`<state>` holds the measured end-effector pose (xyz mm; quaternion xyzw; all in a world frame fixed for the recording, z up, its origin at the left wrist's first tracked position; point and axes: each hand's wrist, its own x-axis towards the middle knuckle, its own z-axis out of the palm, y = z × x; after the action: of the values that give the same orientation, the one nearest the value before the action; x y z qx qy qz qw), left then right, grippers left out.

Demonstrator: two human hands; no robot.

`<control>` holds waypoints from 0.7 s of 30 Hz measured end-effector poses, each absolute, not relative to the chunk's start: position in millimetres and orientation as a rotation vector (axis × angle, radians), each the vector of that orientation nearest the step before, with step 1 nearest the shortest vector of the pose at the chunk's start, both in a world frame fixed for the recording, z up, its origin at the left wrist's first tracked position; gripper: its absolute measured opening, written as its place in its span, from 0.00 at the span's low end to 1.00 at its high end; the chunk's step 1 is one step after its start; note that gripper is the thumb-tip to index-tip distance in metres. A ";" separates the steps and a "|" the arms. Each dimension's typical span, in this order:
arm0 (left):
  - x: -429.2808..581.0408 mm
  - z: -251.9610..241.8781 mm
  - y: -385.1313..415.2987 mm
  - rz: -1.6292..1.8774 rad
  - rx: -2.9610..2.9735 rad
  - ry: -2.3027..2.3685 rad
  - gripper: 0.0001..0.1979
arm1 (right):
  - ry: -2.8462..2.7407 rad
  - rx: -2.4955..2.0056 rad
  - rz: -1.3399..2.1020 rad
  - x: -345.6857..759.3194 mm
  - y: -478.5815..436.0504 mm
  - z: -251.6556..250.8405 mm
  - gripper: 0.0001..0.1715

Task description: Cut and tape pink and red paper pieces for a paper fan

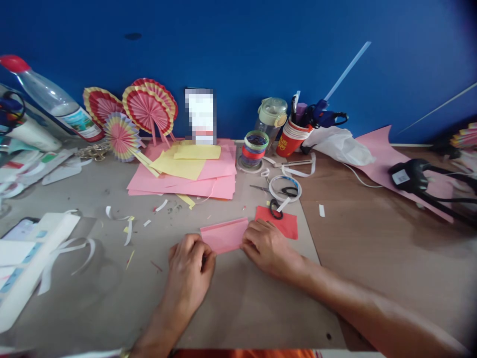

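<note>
A small pink sheet of paper (224, 234) lies between my hands, with a narrow fold along its far edge. My left hand (192, 263) pinches its near left corner, fingers curled. At the right end, my right hand (269, 244) grips the same sheet between thumb and fingers. Just beyond the right hand is a piece of red paper (285, 223), partly covered by a handle of the scissors (276, 209). A roll of tape (285, 188) rests over the scissors.
Pink sheets (179, 185) with yellow paper (186, 164) are stacked behind. Folded paper fans (150, 110) lean by the blue wall, near a plastic bottle (61, 102). A red paper cup (293, 137) holds pens and a blue glue gun (325, 114). Paper scraps (128, 232) lie to the left.
</note>
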<state>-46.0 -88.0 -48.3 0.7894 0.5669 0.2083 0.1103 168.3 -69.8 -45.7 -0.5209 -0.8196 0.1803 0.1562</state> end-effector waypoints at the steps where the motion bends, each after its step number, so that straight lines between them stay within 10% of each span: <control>1: -46.1 -48.2 -88.0 0.607 2.317 1.667 0.05 | -2.342 -1.497 0.526 168.3 -69.5 -45.9 0.08; 21: -49.5 -39.8 -93.3 0.576 2.354 1.535 0.07 | -2.444 -1.466 0.603 173.2 -76.2 -37.5 0.09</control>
<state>-49.5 -93.3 -39.8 0.8130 0.5300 0.1991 0.1359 173.2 -76.2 -37.5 -0.5000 -0.8335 0.2056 0.1141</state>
